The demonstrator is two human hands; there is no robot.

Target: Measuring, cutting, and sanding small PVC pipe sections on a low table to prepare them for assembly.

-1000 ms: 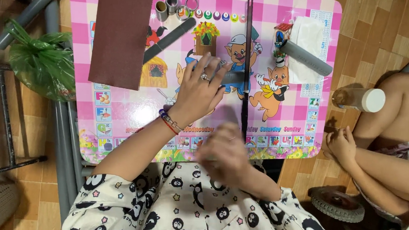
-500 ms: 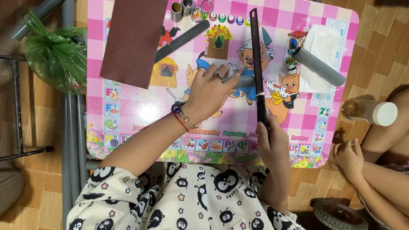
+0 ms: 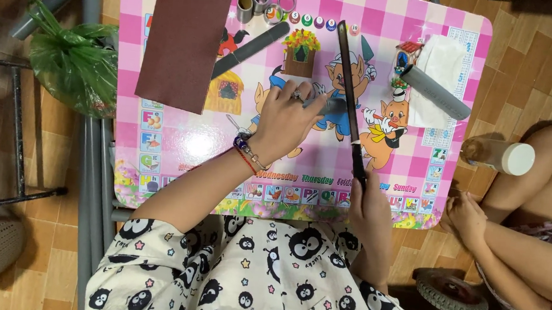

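Two hands are at work on the pink table: our left hand presses down, fingers curled, on a short grey pipe lying on the picture of the pigs, and our right hand is closed round the dark handle of a long saw, whose blade stands on edge across the pipe's free end. We judge that we are at the cutting step, the blade set on its mark; the next move would call for a steady hold on the pipe and straight strokes along the blade's line. Left of the pipe lies a brown sheet, with a flat grey file slanting just beside it; above the pipe stand three short rings near the table's far edge. Right of the pipe a longer grey tube rests on a white tissue. Well to the left, off the table, sits a green bag; to the right, a bottle with a white cap and another person's hands, clasped, near the table's corner.
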